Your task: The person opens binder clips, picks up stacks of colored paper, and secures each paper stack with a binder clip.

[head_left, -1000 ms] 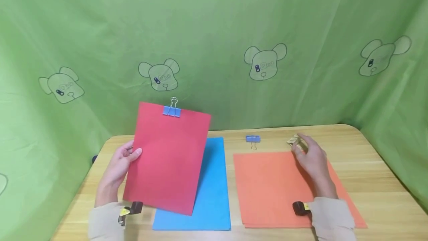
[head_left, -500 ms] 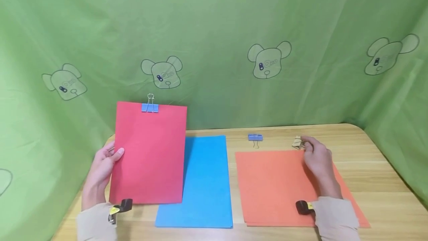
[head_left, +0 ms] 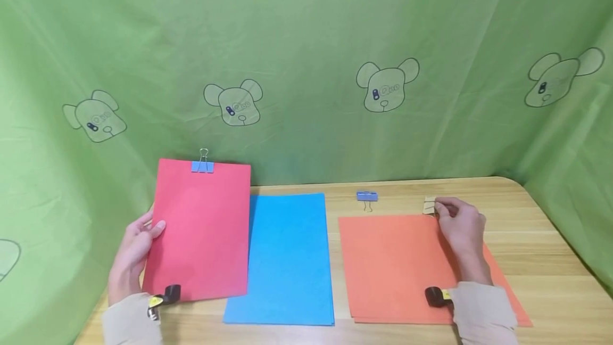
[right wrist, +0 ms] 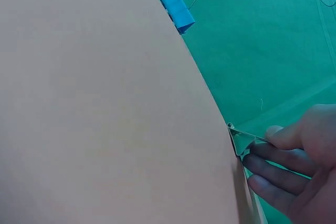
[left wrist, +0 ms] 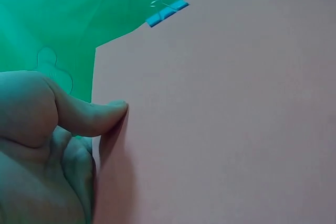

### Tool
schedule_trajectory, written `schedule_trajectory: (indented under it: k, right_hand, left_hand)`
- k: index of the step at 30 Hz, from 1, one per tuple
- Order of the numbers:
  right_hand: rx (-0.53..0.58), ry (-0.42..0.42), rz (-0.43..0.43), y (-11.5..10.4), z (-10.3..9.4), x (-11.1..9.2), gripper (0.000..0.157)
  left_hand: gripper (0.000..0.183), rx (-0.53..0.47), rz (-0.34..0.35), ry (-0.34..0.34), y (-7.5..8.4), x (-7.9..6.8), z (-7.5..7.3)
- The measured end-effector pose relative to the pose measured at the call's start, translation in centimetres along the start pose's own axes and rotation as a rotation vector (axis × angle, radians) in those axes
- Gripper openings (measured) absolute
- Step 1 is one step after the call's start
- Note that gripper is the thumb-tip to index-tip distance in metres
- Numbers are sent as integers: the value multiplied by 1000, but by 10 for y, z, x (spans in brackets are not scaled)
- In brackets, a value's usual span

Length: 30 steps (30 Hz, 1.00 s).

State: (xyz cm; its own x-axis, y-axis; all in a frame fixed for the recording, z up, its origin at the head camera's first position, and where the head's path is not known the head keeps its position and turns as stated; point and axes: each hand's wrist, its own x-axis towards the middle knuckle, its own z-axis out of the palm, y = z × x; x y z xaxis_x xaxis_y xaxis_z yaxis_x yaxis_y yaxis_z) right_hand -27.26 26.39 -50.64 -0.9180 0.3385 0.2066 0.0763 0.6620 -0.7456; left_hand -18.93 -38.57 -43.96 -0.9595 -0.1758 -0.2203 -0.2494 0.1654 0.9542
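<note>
My left hand (head_left: 134, 249) pinches the left edge of a stack of red paper (head_left: 203, 228), thumb on the front face. The red paper is raised and tilted, overlapping the blue paper (head_left: 292, 260). A blue binder clip (head_left: 203, 166) grips its top edge, wire handle up; it also shows in the left wrist view (left wrist: 168, 13). My right hand (head_left: 462, 228) pinches a beige binder clip (head_left: 429, 206) at the far edge of the orange paper (head_left: 392, 265). The right wrist view shows the thumb and fingers on this beige clip (right wrist: 244, 141); whether it bites the paper I cannot tell.
A second blue binder clip (head_left: 367, 196) lies behind the orange paper, handle toward me. Everything is on a wooden table (head_left: 541, 249). A green curtain (head_left: 306, 25) with printed bear heads hangs behind and on both sides.
My left hand has carried the red paper and its clip to the left, uncovering more blue paper. The beige clip has turned and shifted slightly right in my right hand.
</note>
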Motion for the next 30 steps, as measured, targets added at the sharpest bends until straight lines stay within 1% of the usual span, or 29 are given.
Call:
schedule_trajectory:
  k: [3, 6, 9, 11, 13, 16, 18, 21, 23, 25, 28, 30]
  right_hand:
    - [-2, 13, 34, 0, 0, 1, 28]
    - [14, 54, 68, 0, -1, 2, 26]
    - [106, 119, 101, -2, 0, 4, 24]
    - [218, 173, 128, -3, 0, 5, 22]
    - [367, 223, 160, -4, -1, 6, 21]
    - [607, 289, 218, -5, -2, 8, 18]
    - [753, 314, 249, -6, -3, 9, 16]
    - [889, 321, 278, -6, -6, 10, 15]
    - [906, 303, 295, -7, -7, 9, 15]
    - [894, 283, 313, -7, -8, 9, 16]
    - [880, 253, 342, -8, -10, 8, 19]
    - [875, 248, 351, -8, -11, 8, 21]
  left_hand:
    - [66, 10, -21, -10, -5, 0, -3]
    - [65, 35, -44, -8, -9, 2, -6]
    - [66, 69, -86, 8, -12, 2, -9]
    - [66, 91, -122, 26, -14, 2, -10]
    - [66, 116, -153, 46, -15, 1, -12]
    - [66, 159, -177, 69, -15, 1, -14]
    - [66, 201, -174, 81, -16, 2, -14]
    - [62, 258, -148, 100, -18, 3, -14]
    - [60, 288, -132, 117, -19, 4, -13]
    - [59, 305, -124, 128, -21, 5, -13]
    - [58, 334, -123, 139, -26, 6, -14]
    - [58, 346, -126, 148, -28, 7, -16]
